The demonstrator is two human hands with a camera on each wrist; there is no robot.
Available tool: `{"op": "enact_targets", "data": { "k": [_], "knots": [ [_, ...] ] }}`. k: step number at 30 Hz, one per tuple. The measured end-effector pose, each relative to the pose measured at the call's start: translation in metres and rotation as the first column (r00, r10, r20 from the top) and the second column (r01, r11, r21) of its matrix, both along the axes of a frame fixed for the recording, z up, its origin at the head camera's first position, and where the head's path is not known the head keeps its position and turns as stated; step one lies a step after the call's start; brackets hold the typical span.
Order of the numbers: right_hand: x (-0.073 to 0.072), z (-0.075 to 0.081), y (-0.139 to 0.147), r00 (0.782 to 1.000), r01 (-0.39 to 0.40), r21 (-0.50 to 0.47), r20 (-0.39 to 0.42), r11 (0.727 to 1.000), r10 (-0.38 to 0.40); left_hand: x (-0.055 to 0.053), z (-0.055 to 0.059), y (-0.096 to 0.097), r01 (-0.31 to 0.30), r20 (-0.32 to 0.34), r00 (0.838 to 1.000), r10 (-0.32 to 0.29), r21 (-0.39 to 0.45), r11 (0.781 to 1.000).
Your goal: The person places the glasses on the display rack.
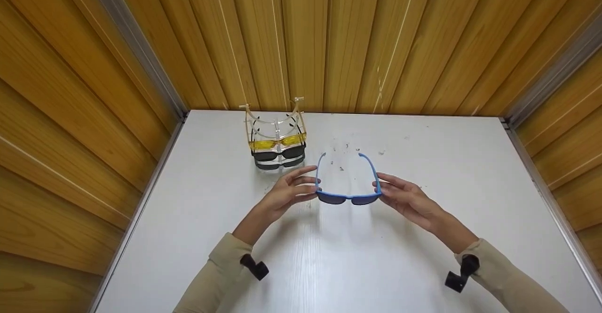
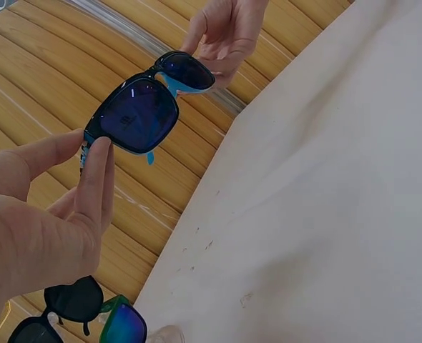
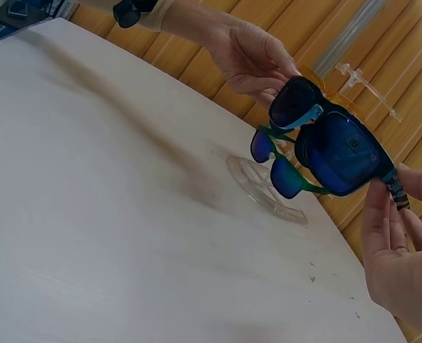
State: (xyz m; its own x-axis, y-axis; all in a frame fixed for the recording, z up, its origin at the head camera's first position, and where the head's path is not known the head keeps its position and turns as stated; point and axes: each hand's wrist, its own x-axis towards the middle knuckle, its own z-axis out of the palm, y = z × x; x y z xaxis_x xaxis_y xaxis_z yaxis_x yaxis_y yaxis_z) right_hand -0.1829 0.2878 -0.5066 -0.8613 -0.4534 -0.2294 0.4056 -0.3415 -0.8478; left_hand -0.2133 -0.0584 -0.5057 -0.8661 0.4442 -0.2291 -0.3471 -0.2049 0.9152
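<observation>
A pair of blue-framed sunglasses with dark lenses is held above the white table, its temples unfolded and pointing away from me. My left hand pinches the frame near its left hinge. At the opposite hinge, my right hand pinches the frame between thumb and fingers. In the left wrist view the dark blue lens faces the camera, and patterned temple colouring shows by the fingertips. The right wrist view shows the same sunglasses tilted, partly covering the other glasses behind them.
Left of the hands, a clear display stand bears yellow-lensed glasses, dark sunglasses and a lower pair. Green-framed sunglasses show there in the right wrist view. Small specks dot the white table; wood-patterned walls enclose it.
</observation>
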Motion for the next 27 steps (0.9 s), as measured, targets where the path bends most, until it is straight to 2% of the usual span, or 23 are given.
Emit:
{"op": "enact_targets", "data": {
  "k": [6, 12, 27],
  "knots": [
    [0.001, 0.01, 0.0, 0.999, -0.028, -0.066, -0.026, 0.997, 0.027, 0.001, 0.01, -0.002, 0.008, -0.003, 1.0, -0.007, 0.016, 1.0],
    [0.004, 0.013, -0.002, 0.998, -0.046, -0.106, -0.037, 0.993, 0.042, 0.004, 0.016, -0.004, 0.003, -0.018, 1.0, -0.003, -0.003, 1.0],
    [0.009, 0.024, -0.009, 1.0, -0.007, -0.131, 0.007, 0.991, 0.008, 0.007, 0.029, -0.01, -0.003, -0.046, 0.999, 0.004, 0.019, 1.0]
  ]
}}
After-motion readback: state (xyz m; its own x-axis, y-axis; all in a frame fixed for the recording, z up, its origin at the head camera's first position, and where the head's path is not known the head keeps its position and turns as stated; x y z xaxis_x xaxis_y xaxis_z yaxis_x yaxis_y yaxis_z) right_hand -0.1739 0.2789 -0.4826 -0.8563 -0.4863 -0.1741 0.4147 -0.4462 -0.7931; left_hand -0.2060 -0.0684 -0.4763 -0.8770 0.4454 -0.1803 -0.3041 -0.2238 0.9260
